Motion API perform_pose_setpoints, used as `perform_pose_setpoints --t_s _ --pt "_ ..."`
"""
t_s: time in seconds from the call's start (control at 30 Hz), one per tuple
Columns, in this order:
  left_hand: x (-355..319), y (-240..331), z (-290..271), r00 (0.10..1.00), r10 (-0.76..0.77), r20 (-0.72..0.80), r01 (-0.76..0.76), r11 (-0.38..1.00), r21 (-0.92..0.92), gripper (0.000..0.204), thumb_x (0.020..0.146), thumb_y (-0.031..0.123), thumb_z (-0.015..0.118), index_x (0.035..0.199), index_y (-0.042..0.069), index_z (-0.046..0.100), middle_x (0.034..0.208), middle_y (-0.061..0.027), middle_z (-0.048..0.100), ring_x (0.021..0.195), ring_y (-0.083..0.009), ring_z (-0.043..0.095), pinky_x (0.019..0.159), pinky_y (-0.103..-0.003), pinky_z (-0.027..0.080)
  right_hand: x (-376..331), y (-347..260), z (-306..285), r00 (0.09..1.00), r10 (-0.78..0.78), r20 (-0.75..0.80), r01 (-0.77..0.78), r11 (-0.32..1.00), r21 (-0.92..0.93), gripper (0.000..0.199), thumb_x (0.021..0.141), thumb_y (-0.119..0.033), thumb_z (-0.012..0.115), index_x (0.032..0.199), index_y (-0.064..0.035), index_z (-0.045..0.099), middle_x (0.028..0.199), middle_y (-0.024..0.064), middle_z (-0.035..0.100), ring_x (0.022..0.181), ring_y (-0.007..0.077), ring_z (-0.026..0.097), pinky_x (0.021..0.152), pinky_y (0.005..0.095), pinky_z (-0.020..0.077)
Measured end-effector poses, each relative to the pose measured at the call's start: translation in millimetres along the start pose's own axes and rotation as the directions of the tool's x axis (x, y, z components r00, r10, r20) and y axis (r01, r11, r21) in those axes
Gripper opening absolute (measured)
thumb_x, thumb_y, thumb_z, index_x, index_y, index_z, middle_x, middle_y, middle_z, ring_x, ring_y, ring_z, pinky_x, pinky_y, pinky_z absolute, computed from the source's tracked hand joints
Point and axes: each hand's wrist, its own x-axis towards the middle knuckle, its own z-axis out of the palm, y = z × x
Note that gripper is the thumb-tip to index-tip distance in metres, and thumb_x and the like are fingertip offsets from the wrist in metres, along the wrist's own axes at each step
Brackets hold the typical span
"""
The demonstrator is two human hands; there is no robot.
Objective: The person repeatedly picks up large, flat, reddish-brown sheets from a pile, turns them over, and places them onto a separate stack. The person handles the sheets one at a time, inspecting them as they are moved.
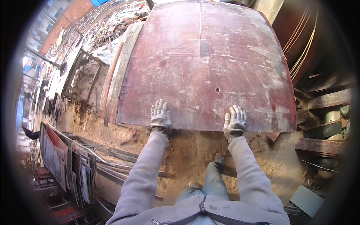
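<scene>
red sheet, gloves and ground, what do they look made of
Sheet: probably plywood or similar board, with a worn, dull-to-slightly-glossy reddish coating; pale scuffs and a small hole show, but the coating leaves the core uncertain.

Gloves: knitted fabric, perhaps cotton, pale and matt; the ribbed cuffs suggest it.

Ground: seemingly bare earth or sand, dull tan, judging by its uneven, crumbly surface.

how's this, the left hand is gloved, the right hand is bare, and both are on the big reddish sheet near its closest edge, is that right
Not quite: the right hand is not bare. The head view shows it gloved like the left hand, with both on the big reddish sheet near its closest edge.
</scene>
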Motion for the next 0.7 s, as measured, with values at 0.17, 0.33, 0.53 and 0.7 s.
perform_pose_setpoints --t_s 0.17,0.33,0.53,0.7 --pt "70 -7 27 0.998 -0.031 0.057 0.029 0.998 0.050 0.050 0.103 0.024 0.048 0.148 0.003 0.051 0.161 -0.0172 0.041 0.153 -0.0332 0.032 0.128 -0.046 0.019 66 15 36 0.997 0.029 0.073 -0.025 0.998 -0.053 0.040 0.100 -0.030 0.058 0.129 -0.0043 0.065 0.142 0.0157 0.060 0.137 0.0353 0.050 0.121 0.0541 0.0286" --pt "122 -5 40 0.997 -0.060 0.051 0.057 0.997 0.056 0.052 0.105 0.026 0.044 0.152 0.005 0.047 0.164 -0.0156 0.038 0.155 -0.0310 0.028 0.129 -0.045 0.016 111 27 57 0.994 0.032 0.109 -0.024 0.997 -0.072 0.042 0.102 -0.031 0.055 0.132 -0.0038 0.064 0.145 0.0159 0.058 0.139 0.0351 0.049 0.123 0.0531 0.0269" --pt "189 -10 61 0.995 -0.074 0.070 0.071 0.996 0.049 0.051 0.105 0.026 0.043 0.152 0.005 0.047 0.163 -0.0149 0.038 0.155 -0.0304 0.028 0.129 -0.045 0.016 175 43 93 0.997 0.000 0.071 0.006 0.997 -0.083 0.039 0.098 -0.028 0.060 0.128 -0.0030 0.066 0.139 0.0177 0.061 0.134 0.0362 0.052 0.119 0.0543 0.0304" --pt "246 -14 81 0.994 -0.093 0.063 0.090 0.994 0.058 0.050 0.105 0.026 0.044 0.150 0.006 0.049 0.163 -0.0137 0.039 0.154 -0.0296 0.029 0.129 -0.044 0.017 222 51 119 0.999 -0.052 0.005 0.052 0.993 -0.104 0.038 0.098 -0.028 0.061 0.126 -0.0029 0.065 0.138 0.0176 0.061 0.132 0.0364 0.053 0.117 0.0539 0.0328"
